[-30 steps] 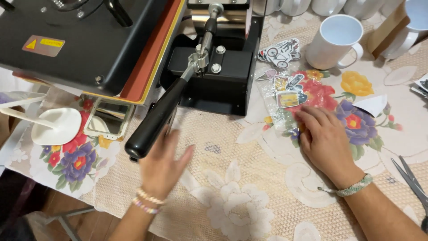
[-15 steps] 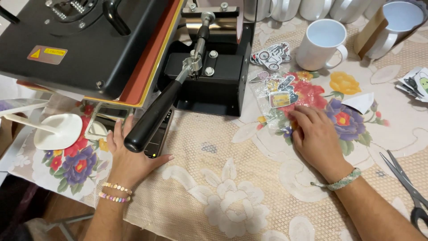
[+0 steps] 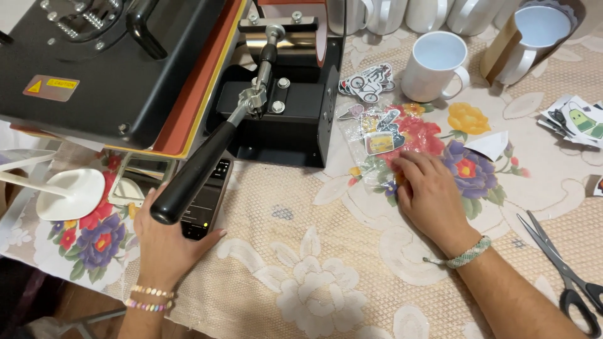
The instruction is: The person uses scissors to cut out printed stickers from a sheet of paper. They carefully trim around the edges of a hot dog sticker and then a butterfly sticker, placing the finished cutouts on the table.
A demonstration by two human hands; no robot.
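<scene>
Black lever handle [image 3: 188, 182], floral tablecloth [image 3: 295, 295]

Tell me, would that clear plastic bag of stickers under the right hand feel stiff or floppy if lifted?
The clear plastic bag of stickers is wrinkled and lies flat, so probably floppy and light. Its glossy film may slide under the right hand.

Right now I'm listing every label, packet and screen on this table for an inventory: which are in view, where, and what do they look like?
Warning label: on the black press lid, top left; grey rectangle with yellow patches.
Control panel: under the lever, by the left hand; dark, slim, with faint lit marks.
Sticker bag: under the right hand fingers; clear plastic, colourful stickers inside.
Sticker sheets: right edge; white with green and dark figures.
</scene>
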